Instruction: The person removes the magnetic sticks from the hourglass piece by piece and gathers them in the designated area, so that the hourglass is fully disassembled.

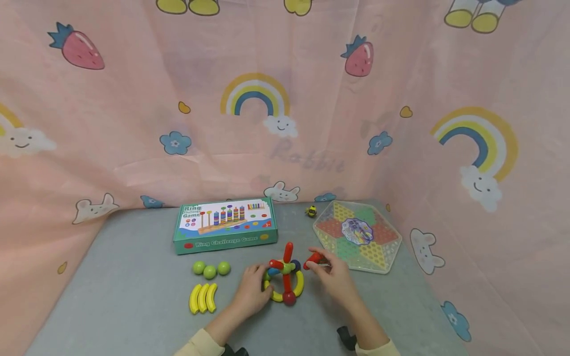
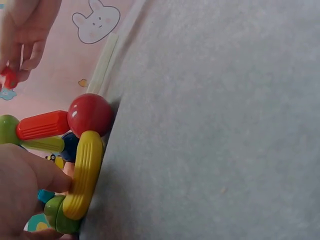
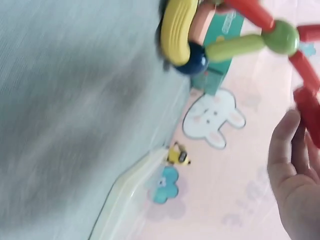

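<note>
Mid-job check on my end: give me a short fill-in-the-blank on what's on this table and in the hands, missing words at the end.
1. The right hand holds a piece coloured ____.
2. The left hand grips the built frame, whose curved base pieces are coloured ____.
3. The loose green balls number ____.
4. The front of the box reads "Ring ____ Game".

Missing words: red; yellow; three; Challenge.

The grey surface carries a game box, a hexagonal board, a bee figure, three green balls, three curved yellow rods (side by side) and a ball-and-rod construction.
</note>
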`<state>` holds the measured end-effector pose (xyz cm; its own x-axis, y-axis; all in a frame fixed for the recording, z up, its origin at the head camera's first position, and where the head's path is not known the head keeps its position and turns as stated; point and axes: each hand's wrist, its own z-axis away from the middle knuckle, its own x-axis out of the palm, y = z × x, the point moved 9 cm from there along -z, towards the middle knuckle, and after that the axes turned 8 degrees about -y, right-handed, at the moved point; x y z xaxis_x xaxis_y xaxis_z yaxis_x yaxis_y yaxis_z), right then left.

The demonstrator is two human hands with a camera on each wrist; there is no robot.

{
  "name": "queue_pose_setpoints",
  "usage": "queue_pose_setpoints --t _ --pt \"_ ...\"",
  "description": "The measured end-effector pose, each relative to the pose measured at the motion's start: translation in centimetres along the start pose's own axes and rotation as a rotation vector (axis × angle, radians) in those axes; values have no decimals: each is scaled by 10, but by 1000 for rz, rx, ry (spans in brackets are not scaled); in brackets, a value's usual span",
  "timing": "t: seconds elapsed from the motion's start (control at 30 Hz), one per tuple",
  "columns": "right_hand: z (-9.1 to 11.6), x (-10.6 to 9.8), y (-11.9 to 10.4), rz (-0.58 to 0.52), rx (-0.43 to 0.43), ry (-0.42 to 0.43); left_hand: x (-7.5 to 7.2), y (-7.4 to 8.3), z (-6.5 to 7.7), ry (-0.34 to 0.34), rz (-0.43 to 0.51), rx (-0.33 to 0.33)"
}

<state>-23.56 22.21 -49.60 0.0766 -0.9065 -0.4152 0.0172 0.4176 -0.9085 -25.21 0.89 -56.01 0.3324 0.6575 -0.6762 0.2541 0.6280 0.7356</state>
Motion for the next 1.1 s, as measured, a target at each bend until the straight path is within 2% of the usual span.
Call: queue_pose_setpoints --t 0.13,0.23,0.33,0.4,0.57,0.67,0.77,0.83,0.93,1.03,1.1 --pt "4 -16 13 -97 76 61 -1 -5 0 16 58 -24" --pt "8 -26 22 -118 95 103 -4 -8 1 43 80 -55" --pt "10 -32 32 -103 112 97 -8 -10 2 63 76 -84" --pt "11 -37 38 -63 124 80 -10 -10 2 70 65 -93" --pt "11 -47 50 146 160 22 -12 -9 2 66 51 -95" --pt "11 -49 60 218 227 -24 -13 -10 2 61 62 -83" --pt "13 -49 71 244 309 -49 -14 -10 3 58 72 -58" --pt "13 -48 77 252 341 -60 -13 -10 4 40 88 -45" --pt "14 -46 85 294 368 -72 -7 -7 4 -27 124 -33" --pt "14 -42 91 337 379 -96 1 -3 4 -102 143 -42" --pt "12 -40 93 357 382 -106 4 0 3 -115 141 -51"
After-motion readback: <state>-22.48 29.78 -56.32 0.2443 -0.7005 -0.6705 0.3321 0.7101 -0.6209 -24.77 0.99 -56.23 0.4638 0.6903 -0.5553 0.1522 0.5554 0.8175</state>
